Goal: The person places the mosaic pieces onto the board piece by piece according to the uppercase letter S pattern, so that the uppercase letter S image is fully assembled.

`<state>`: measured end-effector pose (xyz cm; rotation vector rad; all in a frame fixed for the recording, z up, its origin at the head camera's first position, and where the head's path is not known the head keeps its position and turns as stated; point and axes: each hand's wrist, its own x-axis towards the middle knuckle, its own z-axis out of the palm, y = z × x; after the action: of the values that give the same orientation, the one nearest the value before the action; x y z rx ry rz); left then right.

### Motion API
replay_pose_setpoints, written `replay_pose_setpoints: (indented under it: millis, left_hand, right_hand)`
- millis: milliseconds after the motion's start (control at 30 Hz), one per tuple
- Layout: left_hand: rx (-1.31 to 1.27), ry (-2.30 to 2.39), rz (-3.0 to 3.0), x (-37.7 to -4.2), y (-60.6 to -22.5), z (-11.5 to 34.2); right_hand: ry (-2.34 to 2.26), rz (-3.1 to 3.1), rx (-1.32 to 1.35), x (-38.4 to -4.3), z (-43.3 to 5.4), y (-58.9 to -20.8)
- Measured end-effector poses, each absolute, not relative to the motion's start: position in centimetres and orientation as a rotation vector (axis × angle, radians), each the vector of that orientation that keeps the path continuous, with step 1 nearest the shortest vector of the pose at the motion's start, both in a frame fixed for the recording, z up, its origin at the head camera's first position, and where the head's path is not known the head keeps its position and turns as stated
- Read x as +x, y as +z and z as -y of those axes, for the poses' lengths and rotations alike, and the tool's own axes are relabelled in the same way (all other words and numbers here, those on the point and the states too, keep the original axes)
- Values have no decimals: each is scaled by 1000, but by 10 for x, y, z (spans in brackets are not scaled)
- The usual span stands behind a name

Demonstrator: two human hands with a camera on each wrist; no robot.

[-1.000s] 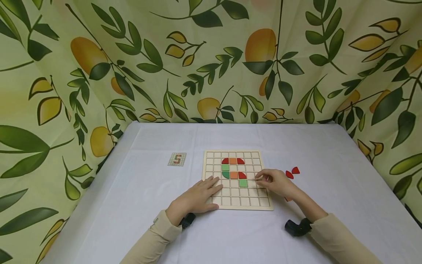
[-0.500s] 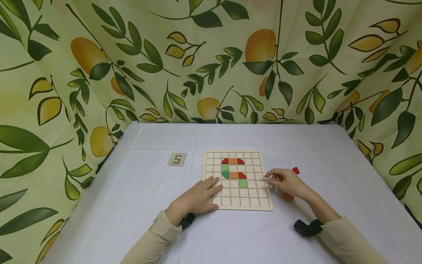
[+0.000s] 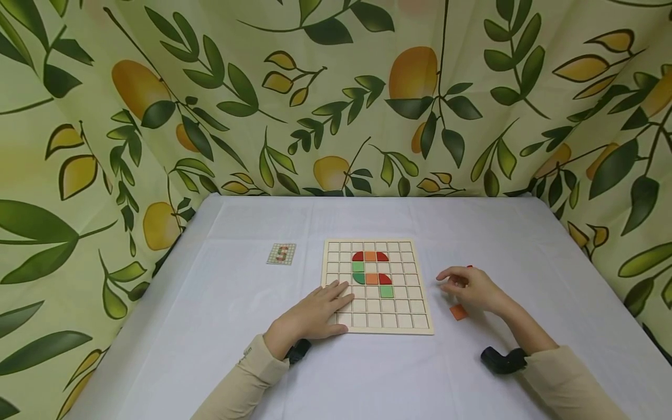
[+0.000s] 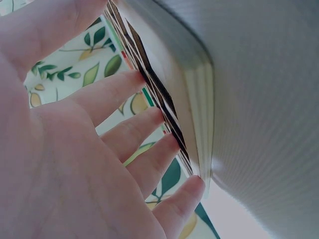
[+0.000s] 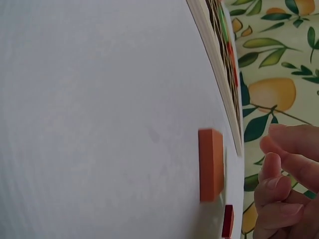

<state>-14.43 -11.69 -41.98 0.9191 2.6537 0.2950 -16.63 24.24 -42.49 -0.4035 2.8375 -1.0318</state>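
My left hand [image 3: 314, 312] rests on the left part of the wooden grid board [image 3: 404, 306], its fingers spread over the near cells. In the left wrist view, the fingertips [image 4: 152, 117] lie along the board's edge. On the board, red, orange and green tiles form a curved shape, ending at a light green square tile [image 3: 386, 291]. My right hand [image 3: 475, 289] hovers right of the board, fingers loosely bent, with nothing seen between them. Just below it lies an orange square tile [image 3: 459, 312]. A red tile [image 5: 228, 221] shows beyond the orange one in the right wrist view.
A small pattern card [image 3: 282, 254] with an S-like figure lies left of the board. White cloth [image 3: 236, 216] covers the table. A leaf-and-fruit patterned curtain [image 3: 336, 105] hangs behind and at both sides.
My right hand has moved right, from the board's right edge to over the loose tiles, uncovering the orange one and hiding most of the red ones. My left hand has stayed put.
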Motion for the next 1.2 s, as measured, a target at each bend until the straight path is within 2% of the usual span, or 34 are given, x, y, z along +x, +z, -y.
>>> replay_pose_setpoints:
  millis: [1200]
  left_hand:
    - [918, 300, -2659, -145, -421, 117]
  right_hand:
    - [-881, -2799, -475, -189, -284, -424]
